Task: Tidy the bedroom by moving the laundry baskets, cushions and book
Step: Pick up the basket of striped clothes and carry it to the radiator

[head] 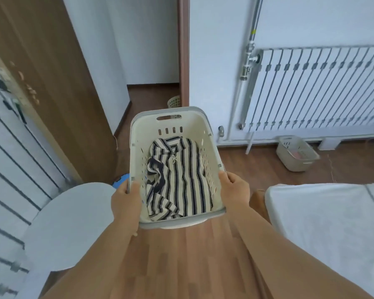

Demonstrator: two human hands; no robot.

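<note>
Laundry basket carried above the floor.
Left hand and right hand clasp its near side rims, striped cloth inside.

Cream laundry basket with grey rim, striped garment inside, second basket beneath radiator

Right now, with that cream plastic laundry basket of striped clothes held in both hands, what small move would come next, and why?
Probably a step forward and to the right, to set the cream plastic laundry basket beside the smaller pale basket on the floor under the white radiator. Both the left hand and the right hand grip its rim, it is off the wooden floor, and that stretch looks free.
</note>
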